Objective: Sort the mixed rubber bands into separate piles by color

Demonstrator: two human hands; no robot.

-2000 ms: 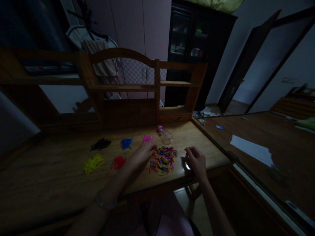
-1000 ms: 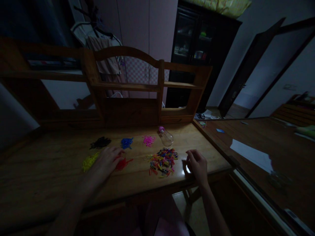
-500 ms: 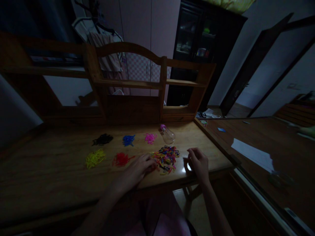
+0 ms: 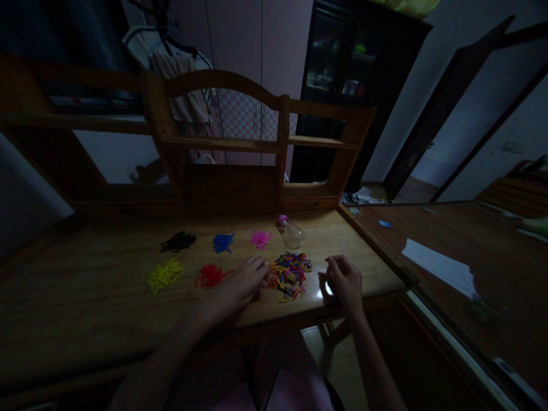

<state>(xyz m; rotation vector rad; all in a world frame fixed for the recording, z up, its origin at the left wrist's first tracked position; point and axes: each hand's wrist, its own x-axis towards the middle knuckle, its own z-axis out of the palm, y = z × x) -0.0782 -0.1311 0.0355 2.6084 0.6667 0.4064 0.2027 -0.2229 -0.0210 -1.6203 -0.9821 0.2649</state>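
Observation:
My left hand (image 4: 245,281) is at the left edge of a mixed heap of thin multicoloured bands or strings (image 4: 291,274). Its fingers are bent over the strands, slightly blurred, with the tips hidden. Right of the heap, my right hand (image 4: 345,281) rests by the table's front, thumb and forefinger pressed together; whatever they may hold is too small to make out. Single-colour piles of the same strands lie to the left: red (image 4: 210,275), yellow (image 4: 165,274), black (image 4: 178,241), blue (image 4: 223,243) and pink (image 4: 260,239).
A clear bottle with a pink cap (image 4: 293,234) lies on its side behind the mixed heap. The wooden table (image 4: 107,274) has a shelf unit (image 4: 231,145) along its back. To the right, white paper (image 4: 439,267) lies on a lower brown surface.
My left hand has shifted slightly up, and its fingers now reach flatter over the heap's left edge. My right hand keeps its place and pinched shape.

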